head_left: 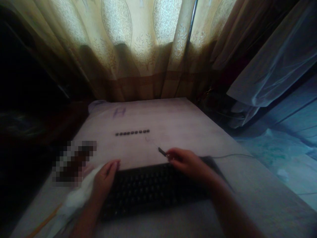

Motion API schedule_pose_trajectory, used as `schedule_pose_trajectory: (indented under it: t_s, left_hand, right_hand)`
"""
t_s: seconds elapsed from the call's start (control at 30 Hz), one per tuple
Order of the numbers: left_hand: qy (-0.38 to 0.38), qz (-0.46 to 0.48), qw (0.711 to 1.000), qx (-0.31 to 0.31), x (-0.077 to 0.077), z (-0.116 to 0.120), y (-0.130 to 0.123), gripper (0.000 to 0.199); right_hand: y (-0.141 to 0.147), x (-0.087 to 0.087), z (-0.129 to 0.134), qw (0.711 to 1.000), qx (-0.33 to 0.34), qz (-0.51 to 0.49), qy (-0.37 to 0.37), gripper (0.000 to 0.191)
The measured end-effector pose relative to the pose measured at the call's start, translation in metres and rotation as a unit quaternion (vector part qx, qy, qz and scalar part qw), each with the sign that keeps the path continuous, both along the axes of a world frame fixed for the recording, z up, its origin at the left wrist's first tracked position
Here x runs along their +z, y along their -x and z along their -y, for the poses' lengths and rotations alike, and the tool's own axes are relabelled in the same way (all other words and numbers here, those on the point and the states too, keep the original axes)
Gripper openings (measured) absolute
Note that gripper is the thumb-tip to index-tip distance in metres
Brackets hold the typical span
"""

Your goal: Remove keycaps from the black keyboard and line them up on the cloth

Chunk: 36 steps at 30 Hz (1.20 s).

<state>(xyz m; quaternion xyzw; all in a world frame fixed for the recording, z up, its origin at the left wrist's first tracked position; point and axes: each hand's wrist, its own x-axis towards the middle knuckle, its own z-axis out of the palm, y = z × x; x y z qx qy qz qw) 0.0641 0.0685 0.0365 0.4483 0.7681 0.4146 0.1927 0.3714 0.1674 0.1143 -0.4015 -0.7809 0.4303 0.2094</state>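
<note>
A black keyboard (146, 188) lies on the cloth-covered table (168, 115). My right hand (184, 162), over the keyboard's upper right part, pinches a small dark stick-like tool (162, 151) that points up and left. My left hand (106, 178) rests by the keyboard's upper left corner, its fingers drawn together; whether anything is between them is too blurred to tell. Beyond the keyboard, several small dark keycap-like pieces (132, 132) lie in a row.
White crumpled material (79, 198) and an orange-brown stick (47, 220) lie at the left. A pixelated patch covers something beside them. A cable (232, 155) runs right from the keyboard. Curtains (143, 49) hang behind the table; sheer fabric (274, 66) hangs at the right.
</note>
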Motion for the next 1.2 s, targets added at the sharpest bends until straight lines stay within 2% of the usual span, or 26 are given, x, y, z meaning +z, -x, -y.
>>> schedule_pose_trajectory:
  t_s: [0.1,0.17,0.23,0.33,0.5,0.6,0.8,0.97,1.2]
  left_hand:
    - [-0.001,-0.008,1.000,-0.005,0.001,0.000,-0.001,0.046]
    - [0.002,-0.016,1.000,-0.010,0.002,0.000,-0.001,0.045]
    - [0.006,-0.022,1.000,-0.013,0.003,0.000,-0.002,0.044]
    - [0.014,-0.026,0.999,-0.013,0.004,-0.001,-0.002,0.042]
    - [0.008,-0.018,1.000,-0.021,0.004,-0.001,-0.003,0.042]
    - [-0.001,-0.010,1.000,-0.026,0.002,-0.001,-0.003,0.042]
    - [-0.009,0.001,1.000,-0.024,-0.001,-0.001,-0.003,0.040]
    - [-0.013,-0.007,0.999,-0.032,0.000,-0.001,-0.003,0.038]
    - [-0.017,-0.009,0.999,-0.035,0.000,-0.001,-0.003,0.036]
  right_hand:
    - [0.005,-0.005,-0.001,0.994,-0.027,-0.089,0.061,0.027]
    - [0.008,-0.010,-0.003,0.989,-0.040,-0.112,0.084,0.019]
    - [0.010,-0.015,-0.005,0.991,-0.044,-0.100,0.076,0.012]
    - [0.011,-0.025,-0.008,0.994,-0.059,-0.070,0.053,0.012]
    - [0.009,-0.037,-0.004,0.992,-0.065,-0.069,0.086,0.016]
    - [0.007,-0.038,0.001,0.991,-0.063,-0.084,0.082,0.015]
    - [0.005,-0.038,0.005,0.992,-0.103,-0.060,0.042,0.007]
    - [0.008,-0.043,0.004,0.987,-0.108,-0.082,0.082,0.016]
    - [0.008,-0.047,0.002,0.977,-0.127,-0.121,0.119,0.016]
